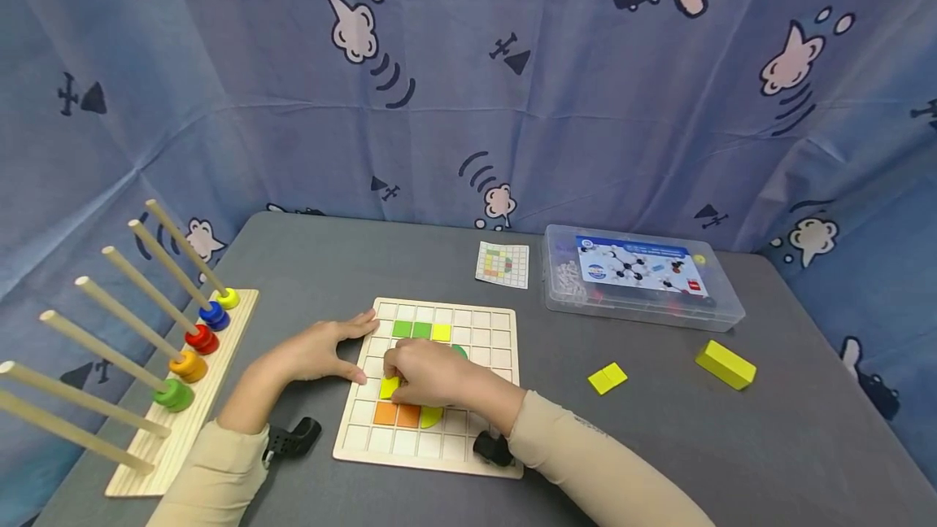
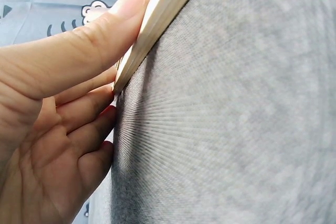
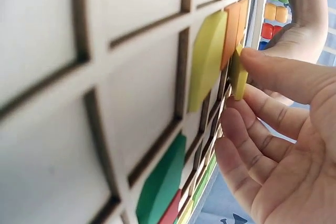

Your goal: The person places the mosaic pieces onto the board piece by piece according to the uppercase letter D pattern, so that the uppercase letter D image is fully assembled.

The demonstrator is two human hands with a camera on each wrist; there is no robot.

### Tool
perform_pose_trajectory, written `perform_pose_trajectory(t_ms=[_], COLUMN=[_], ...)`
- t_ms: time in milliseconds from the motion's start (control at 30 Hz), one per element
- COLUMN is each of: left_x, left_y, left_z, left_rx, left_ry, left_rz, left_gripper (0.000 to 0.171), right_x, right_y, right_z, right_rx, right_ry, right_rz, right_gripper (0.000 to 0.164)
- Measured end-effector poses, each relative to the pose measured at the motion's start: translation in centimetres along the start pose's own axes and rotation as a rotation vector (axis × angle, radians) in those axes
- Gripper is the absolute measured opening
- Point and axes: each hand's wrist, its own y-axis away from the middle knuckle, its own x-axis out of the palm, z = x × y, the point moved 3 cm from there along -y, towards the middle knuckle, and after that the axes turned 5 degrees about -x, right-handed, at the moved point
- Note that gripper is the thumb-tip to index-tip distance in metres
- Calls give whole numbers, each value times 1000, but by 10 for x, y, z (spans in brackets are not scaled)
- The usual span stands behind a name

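A wooden grid board [image 1: 424, 466] lies flat on the table. My right hand [image 1: 432, 372] pinches a yellow square tile [image 3: 239, 74] between thumb and index finger, low over a left-hand cell just above two orange tiles [image 1: 396, 414]. Beside the orange tiles sits a yellow rounded piece [image 3: 209, 59]. Green squares [image 1: 412, 329] and a yellow square [image 1: 442, 332] fill part of an upper row; a green rounded piece [image 3: 160, 182] and a red piece [image 3: 170, 211] also lie in cells. My left hand [image 1: 322, 350] rests at the board's left edge, thumb and fingers extended, thumb against the rim.
On the left stands a wooden peg rack [image 1: 212, 397] with colored rings. Behind the board are a pattern card [image 1: 502, 264] and a clear plastic box [image 1: 644, 276]. Two yellow squares [image 1: 607, 378] and a yellow block [image 1: 725, 363] lie to the right. A blue curtain [image 1: 439, 88] hangs behind.
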Motion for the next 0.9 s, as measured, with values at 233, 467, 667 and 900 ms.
perform_pose_trajectory(t_ms=[233,467,667,900], left_x=[0,1,1,1], left_y=[-1,-1,0,-1], left_z=[0,2,1,0], left_rx=[11,10,-10,-23], left_ry=[-7,-6,8,18], left_rz=[-4,-9,-1,3], left_gripper=[90,90,90,91], right_x=[2,-1,-6,-15], right_y=[-2,3,19,55], right_z=[1,-3,-13,-28], right_rx=[7,-18,-11,6], right_ry=[8,-37,-122,-187], right_rz=[7,22,-12,-111], right_gripper=[22,27,32,37])
